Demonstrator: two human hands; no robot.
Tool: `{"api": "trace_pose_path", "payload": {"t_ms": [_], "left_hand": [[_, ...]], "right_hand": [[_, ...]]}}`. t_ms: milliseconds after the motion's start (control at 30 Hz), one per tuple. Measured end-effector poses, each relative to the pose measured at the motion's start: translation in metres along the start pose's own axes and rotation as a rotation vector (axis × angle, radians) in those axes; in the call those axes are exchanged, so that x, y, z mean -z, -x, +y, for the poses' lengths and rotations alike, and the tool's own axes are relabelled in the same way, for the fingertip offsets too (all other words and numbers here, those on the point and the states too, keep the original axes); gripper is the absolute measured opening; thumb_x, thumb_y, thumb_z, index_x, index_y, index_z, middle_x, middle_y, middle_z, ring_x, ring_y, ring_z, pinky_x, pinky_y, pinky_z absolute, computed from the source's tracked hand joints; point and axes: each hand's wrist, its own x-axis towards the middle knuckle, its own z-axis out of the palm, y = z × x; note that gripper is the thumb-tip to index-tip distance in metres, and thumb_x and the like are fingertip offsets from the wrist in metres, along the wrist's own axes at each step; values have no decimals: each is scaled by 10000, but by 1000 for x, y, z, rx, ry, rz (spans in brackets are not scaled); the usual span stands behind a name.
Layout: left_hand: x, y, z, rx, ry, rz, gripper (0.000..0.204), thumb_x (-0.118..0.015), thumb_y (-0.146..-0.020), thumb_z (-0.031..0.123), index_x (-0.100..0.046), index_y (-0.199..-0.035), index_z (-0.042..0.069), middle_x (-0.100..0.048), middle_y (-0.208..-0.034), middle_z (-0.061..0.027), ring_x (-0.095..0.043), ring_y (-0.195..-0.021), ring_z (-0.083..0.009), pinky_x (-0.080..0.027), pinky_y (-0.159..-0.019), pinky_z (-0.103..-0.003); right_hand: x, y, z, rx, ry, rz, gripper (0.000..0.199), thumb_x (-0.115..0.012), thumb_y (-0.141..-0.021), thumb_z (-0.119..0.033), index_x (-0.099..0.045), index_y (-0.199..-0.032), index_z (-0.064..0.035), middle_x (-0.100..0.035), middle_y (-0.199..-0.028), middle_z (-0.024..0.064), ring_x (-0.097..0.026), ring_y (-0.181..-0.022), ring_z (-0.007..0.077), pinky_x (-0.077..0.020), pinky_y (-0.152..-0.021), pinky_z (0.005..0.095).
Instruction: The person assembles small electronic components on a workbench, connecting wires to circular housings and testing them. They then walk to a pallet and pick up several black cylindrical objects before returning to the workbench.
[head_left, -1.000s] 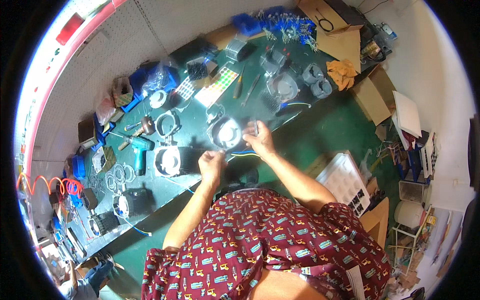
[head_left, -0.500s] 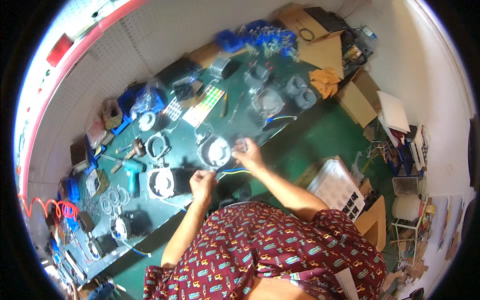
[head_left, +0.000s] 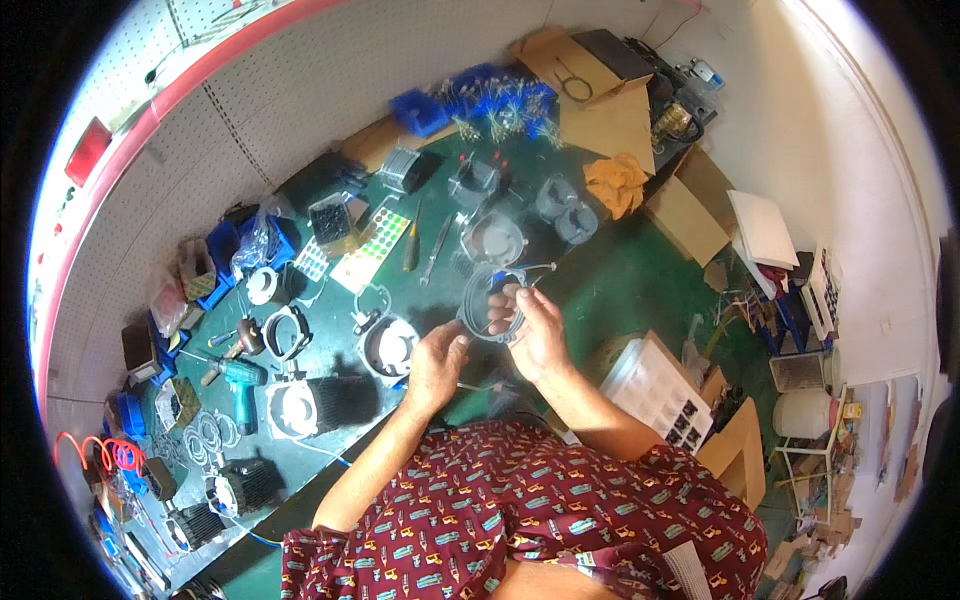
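A grey metal ring [head_left: 471, 301] with small lugs is held up over the bench's near edge. My left hand [head_left: 435, 368] pinches its lower left side between thumb and fingers. My right hand [head_left: 536, 335] grips its right side, with curled fingertips showing inside the ring. Just left of it, a round grey housing [head_left: 372, 349] with a white disc inside rests on the bench, a hinged bracket at its far side. Another finned housing [head_left: 335, 405] with a white centre lies further left. Beyond the ring stands a further round grey housing [head_left: 495, 240].
On the green bench lie a teal power drill [head_left: 242, 390], a screwdriver [head_left: 411, 246], a wrench [head_left: 436, 250] and a sheet of green stickers [head_left: 374, 248]. Blue bins [head_left: 420, 112] and an orange cloth [head_left: 615, 184] sit toward the back. A white tray [head_left: 640, 370] stands to the right.
Both hands were at the round housing with its coloured wires; now they hold the grey ring up, to the right of that housing. The whole view has shifted slightly.
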Motion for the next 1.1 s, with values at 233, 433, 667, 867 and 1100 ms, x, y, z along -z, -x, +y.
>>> {"api": "trace_pose_path", "payload": {"t_ms": [233,433,667,867,1100], "left_hand": [[-59,-54,2,143,161,169,527,-590,-1017,122,-410,-1449,-120,-666,-1174,-153,-658,-946,-168,-592,-757,-293],[-103,-90,16,145,176,304,335,-624,-1007,126,-602,-1266,-87,-692,-1006,-77,-639,-835,-113,-584,-705,-275],[-131,-111,45,113,75,417,210,-684,-977,176,-680,-1023,-29,-680,-816,-43,-608,-662,-86,-531,-574,-251],[-126,-123,48,152,374,407,169,-696,-968,194,-632,-887,60,-644,-784,-22,-583,-637,-90,-522,-558,-249],[-100,-107,35,172,538,575,149,-665,-989,184,-592,-898,91,-650,-838,-29,-604,-680,-105,-544,-623,-265]], "right_hand": [[46,-56,-46,-89,-2,-61,270,-550,-1047,-262,-622,-1157,-26,-716,-1039,147,-699,-844,214,-589,-720,347],[80,-109,-93,-214,-52,-141,256,-551,-1048,-239,-630,-1135,-11,-727,-1004,145,-708,-809,203,-594,-675,324],[109,-150,-123,-244,71,-86,253,-541,-1051,-227,-638,-1121,-4,-729,-1004,139,-705,-812,192,-589,-674,311],[128,-185,-124,-263,295,-124,279,-567,-1037,-267,-637,-1132,-14,-722,-979,105,-665,-759,144,-544,-611,285],[150,-300,-141,-143,268,-27,255,-526,-1039,-258,-647,-1055,-33,-710,-916,80,-612,-668,140,-502,-559,311]]}}
